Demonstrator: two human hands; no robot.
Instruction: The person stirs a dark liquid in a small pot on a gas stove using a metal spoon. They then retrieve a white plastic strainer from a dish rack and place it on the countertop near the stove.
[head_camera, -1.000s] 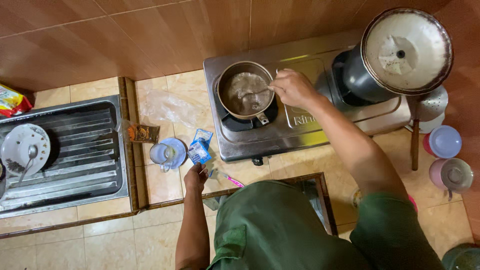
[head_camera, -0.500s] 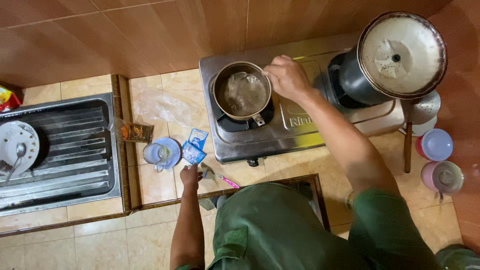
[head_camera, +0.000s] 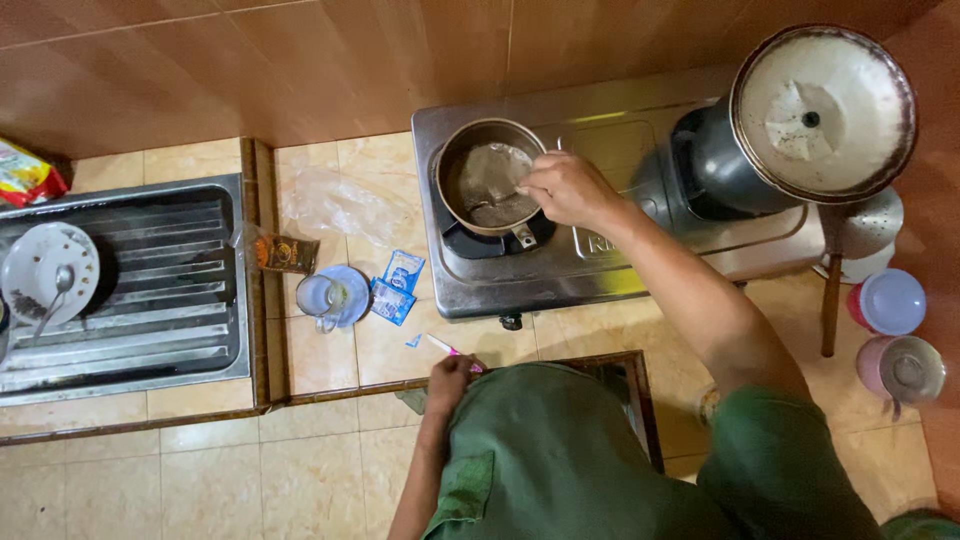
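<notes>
Since the earlier frame, the right hand (head_camera: 565, 188) has shifted from the rim's right side to a position over the right edge of the small pot (head_camera: 488, 180), and the spoon seen before in the pot is now hidden under the fingers. The small pot sits on the left burner of the steel stove (head_camera: 600, 265), handle pointing toward the person, with dark liquid and pale foam inside. The right hand is closed, fingers curled together above the pot's rim; what it grips cannot be told.

The left hand (head_camera: 450, 378) rests at the near edge of the tiled table (head_camera: 320, 355), fingers loosely bent, touching a thin pink-and-white stick (head_camera: 447, 347) that lies just beside it.

On the right burner stands a large dark pot (head_camera: 725, 160) under a pale round lid (head_camera: 822, 110). Left of the stove, on the table, lie blue sachets (head_camera: 395, 285), a glass mug (head_camera: 322, 297) on a blue saucer, a brown packet (head_camera: 285, 253) and clear plastic film. Farther left, the steel sink (head_camera: 150, 290) holds a white plate (head_camera: 48, 272) with a spoon.
</notes>
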